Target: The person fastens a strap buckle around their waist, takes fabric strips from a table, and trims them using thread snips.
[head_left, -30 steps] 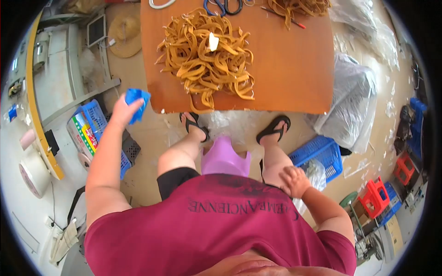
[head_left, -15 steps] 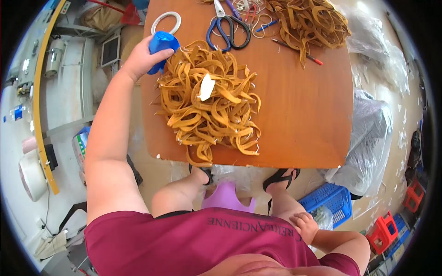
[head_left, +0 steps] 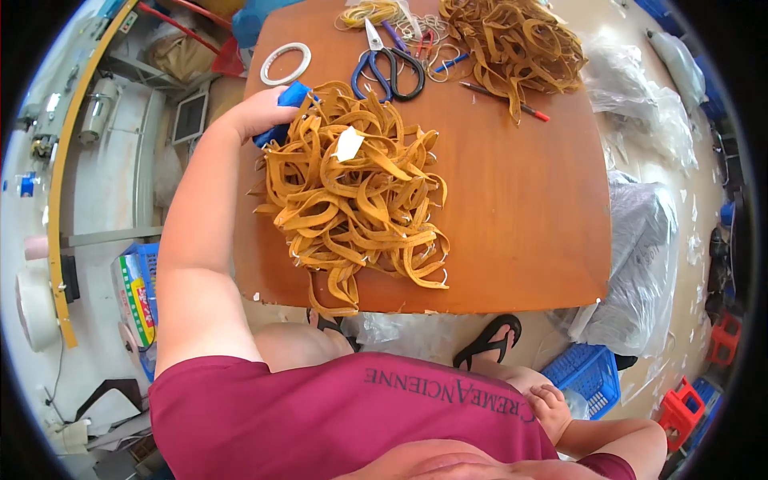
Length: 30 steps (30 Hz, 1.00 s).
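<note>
My left hand [head_left: 262, 114] is closed around a shiny blue thing [head_left: 295, 95], perhaps a roll; its exact kind is not clear. The hand is at the table's left edge, against the upper left of a heap of tan-brown strap loops [head_left: 360, 212]. A small white slip [head_left: 348, 144] lies on top of that heap. Low on the right, my right hand [head_left: 550, 410] rests on my thigh, its fingers loosely bent and slightly apart, with nothing seen in it.
On the brown table [head_left: 528, 216] lie scissors [head_left: 388, 74], a white ring [head_left: 266, 69], a red-tipped pencil [head_left: 512, 104], thin cords [head_left: 372, 13] and a second strap heap [head_left: 520, 48]. Plastic-wrapped bundles [head_left: 640, 256] and a blue basket [head_left: 588, 376] stand at the right.
The view has shifted, so the table sits differently in it. My left hand has turned with the blue thing and lowered it against the heap's edge. My right hand stays on my thigh.
</note>
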Each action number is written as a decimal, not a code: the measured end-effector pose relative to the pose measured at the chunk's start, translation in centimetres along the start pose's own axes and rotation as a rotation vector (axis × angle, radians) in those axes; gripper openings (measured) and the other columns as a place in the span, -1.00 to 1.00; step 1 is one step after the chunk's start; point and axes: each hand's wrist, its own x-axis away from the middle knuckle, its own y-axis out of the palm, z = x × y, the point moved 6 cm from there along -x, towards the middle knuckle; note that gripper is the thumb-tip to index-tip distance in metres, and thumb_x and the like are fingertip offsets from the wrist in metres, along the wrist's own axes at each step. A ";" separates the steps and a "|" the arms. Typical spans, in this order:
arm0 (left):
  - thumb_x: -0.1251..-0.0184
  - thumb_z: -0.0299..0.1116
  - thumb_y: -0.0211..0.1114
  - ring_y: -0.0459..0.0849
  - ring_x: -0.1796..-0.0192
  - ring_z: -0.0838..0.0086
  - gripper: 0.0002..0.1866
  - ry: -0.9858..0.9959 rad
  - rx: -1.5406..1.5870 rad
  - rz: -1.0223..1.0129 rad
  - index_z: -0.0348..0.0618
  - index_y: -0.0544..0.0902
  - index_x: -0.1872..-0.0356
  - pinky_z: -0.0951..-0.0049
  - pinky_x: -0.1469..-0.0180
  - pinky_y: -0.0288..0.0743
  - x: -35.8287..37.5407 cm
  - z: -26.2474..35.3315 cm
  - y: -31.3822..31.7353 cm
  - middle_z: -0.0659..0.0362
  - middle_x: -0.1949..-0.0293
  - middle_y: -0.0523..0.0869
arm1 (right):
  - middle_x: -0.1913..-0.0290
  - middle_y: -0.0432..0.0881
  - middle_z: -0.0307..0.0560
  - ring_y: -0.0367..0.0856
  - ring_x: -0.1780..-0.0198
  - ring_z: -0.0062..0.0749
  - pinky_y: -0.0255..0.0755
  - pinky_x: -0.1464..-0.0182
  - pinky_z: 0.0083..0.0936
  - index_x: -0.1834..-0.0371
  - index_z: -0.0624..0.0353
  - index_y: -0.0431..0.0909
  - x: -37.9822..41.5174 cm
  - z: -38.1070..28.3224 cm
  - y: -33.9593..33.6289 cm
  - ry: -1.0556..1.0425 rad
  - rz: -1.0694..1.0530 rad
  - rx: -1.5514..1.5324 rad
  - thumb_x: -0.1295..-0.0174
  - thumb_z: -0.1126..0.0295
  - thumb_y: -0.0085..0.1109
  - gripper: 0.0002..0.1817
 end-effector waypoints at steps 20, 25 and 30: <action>-0.15 -0.18 0.40 0.62 0.30 0.54 -0.54 0.379 0.598 0.532 -0.24 0.50 0.04 0.51 0.30 0.53 11.2 -1.1 -4.9 0.19 0.26 0.63 | 0.16 0.57 0.02 0.49 0.04 -0.05 0.28 -0.14 -0.10 0.20 0.09 0.62 0.7 -6.8 0.5 0.081 0.121 0.216 0.19 -0.04 0.19 -0.47; -0.17 -0.23 0.37 0.61 0.35 0.51 -0.57 0.477 0.824 0.338 -0.19 0.46 0.02 0.51 0.35 0.53 21.8 4.0 -0.1 0.22 0.30 0.60 | 0.20 0.53 -0.07 0.48 0.10 -0.09 0.30 -0.06 -0.15 0.21 0.02 0.61 0.5 -8.5 1.4 0.117 0.109 0.266 0.21 0.00 0.24 -0.52; -0.19 -0.29 0.35 0.67 0.32 0.42 -0.58 0.605 0.923 -0.032 -0.19 0.43 -0.02 0.40 0.29 0.61 28.8 6.1 8.9 0.14 0.24 0.61 | 0.29 0.55 0.02 0.55 0.22 -0.17 0.43 0.15 -0.39 0.24 0.25 0.55 -3.4 -5.4 0.1 0.454 0.733 -0.314 -0.19 0.40 0.14 -0.85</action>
